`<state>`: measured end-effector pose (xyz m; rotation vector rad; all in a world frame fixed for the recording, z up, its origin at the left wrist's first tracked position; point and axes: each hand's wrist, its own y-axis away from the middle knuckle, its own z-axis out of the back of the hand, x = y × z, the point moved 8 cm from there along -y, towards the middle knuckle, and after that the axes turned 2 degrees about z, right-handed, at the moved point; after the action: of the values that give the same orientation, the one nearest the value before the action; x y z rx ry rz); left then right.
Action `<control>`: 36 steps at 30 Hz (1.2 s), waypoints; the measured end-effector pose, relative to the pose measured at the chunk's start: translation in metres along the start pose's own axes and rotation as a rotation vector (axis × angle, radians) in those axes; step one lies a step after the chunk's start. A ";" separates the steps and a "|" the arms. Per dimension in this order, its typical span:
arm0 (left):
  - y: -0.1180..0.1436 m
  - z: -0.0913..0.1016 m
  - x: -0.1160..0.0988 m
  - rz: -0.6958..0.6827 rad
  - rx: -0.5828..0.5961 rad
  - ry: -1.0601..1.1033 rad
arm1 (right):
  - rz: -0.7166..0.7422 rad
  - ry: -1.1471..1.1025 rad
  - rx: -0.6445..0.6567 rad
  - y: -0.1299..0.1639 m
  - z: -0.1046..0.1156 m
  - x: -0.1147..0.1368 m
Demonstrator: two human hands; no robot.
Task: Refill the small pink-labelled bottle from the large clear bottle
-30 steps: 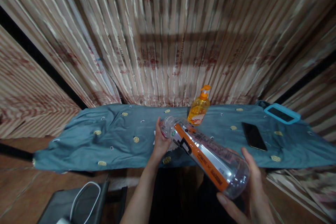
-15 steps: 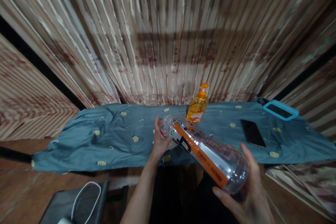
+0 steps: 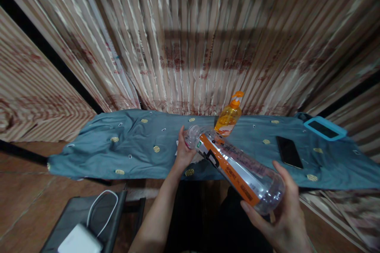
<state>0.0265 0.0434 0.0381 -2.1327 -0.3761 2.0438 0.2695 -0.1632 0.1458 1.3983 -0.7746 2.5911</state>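
A large clear plastic bottle with an orange and silver label lies slantwise in front of me, above the table's near edge. Its neck points up and to the left. My right hand grips the base end, thumb below and fingers around the far side. At the neck end my left hand is closed around the bottle, with a bit of pinkish red showing by the fingers. Something white, partly hidden, shows behind the left hand; I cannot make out what it is. Just beyond the bottle stands an orange pump bottle of yellow liquid.
A teal patterned cloth covers the long table. A black phone and a blue-framed device lie at the right. At lower left, a white charger with a cable rests on a dark stool. Striped curtains hang behind.
The view has shifted slightly, moving the table's things a little to the right and bringing more of the white charger into sight. Both hands keep their hold on the bottle.
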 end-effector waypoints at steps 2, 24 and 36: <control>0.000 0.001 0.001 -0.002 0.001 -0.018 | 0.031 0.002 -0.002 0.000 0.000 0.000; 0.000 0.002 0.000 0.007 0.006 -0.028 | 0.054 0.099 -0.029 -0.004 0.004 0.018; 0.002 0.001 -0.002 -0.009 0.003 -0.050 | 0.228 0.219 -0.043 -0.010 0.008 0.024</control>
<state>0.0252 0.0407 0.0398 -2.0768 -0.3883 2.0949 0.2652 -0.1619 0.1731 1.0456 -0.9994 2.8144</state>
